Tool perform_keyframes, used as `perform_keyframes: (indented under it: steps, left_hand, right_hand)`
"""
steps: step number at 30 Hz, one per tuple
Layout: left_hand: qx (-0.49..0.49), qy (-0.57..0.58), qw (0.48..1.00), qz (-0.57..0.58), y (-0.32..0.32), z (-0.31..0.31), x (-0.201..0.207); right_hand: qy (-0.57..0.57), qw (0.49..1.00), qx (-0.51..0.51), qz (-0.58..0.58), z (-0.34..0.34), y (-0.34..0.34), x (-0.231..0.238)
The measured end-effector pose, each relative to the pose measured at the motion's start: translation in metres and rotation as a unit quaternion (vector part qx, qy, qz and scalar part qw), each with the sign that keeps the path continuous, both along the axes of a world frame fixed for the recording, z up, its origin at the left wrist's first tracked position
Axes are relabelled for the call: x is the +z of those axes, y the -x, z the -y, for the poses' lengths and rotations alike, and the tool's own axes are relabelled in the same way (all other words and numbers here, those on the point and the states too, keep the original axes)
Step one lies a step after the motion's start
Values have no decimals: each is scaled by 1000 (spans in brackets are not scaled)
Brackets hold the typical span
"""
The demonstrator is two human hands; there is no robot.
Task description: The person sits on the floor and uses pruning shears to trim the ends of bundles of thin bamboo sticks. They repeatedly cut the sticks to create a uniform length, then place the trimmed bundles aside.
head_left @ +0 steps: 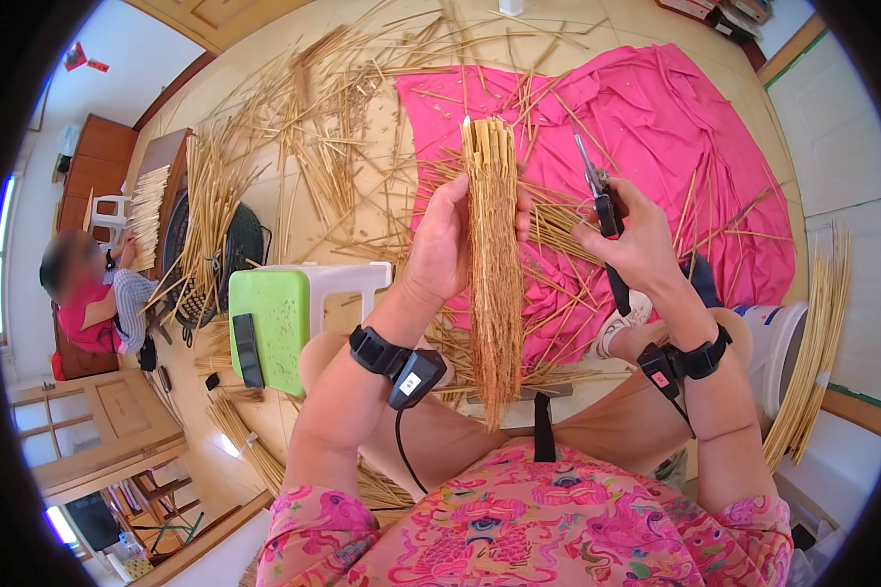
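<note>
Left hand [440, 240]: grip clamped round a thick, upright-held bundle of straw-yellow dried stalks [492, 264], above a crumpled bright-pink cloth [646, 103]; bare stalk ends point away, bristly brownish end toward the lap. Right hand [638, 235]: grip wrapped on metal shears with black-and-red handles [610, 217], near the bundle, apart from it. Loose yellow stalks [323, 181] litter cloth and pale tiled floor [636, 27]. Black phone [250, 350] lies on a green-topped white plastic stool [284, 318], left.

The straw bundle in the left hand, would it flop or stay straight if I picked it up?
The straw bundle would probably stay fairly stiff, because its stalks look straight and tightly packed in the left hand. It may feel light for its size, since the stalks look thin and dry. Its frayed, wispy end might shed bits.
</note>
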State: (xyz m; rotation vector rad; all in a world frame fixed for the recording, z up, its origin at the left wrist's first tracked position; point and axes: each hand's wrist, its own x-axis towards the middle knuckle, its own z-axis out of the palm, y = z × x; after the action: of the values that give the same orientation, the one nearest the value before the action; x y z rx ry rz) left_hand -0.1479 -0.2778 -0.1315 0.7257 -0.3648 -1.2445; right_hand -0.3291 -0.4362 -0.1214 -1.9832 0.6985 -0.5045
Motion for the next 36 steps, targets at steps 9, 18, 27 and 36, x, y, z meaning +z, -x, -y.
perform_keyframes:
  steps: [9,18,27,36]
  left_hand:
    - [46,-22,997,53,2,-1,-7]
    - [98,-44,989,99,16,2,-1]
    - [81,10,985,149,10,-1,-12]
    - [126,33,975,181,11,3,-21]
  right_hand:
    - [84,995,4,-47,-1,0,6]
    - [71,996,22,-39,-9,-1,3]
    - [183,983,-25,-21,-12,-5,-3]
    - [223,972,-51,-59,-17,-11,4]
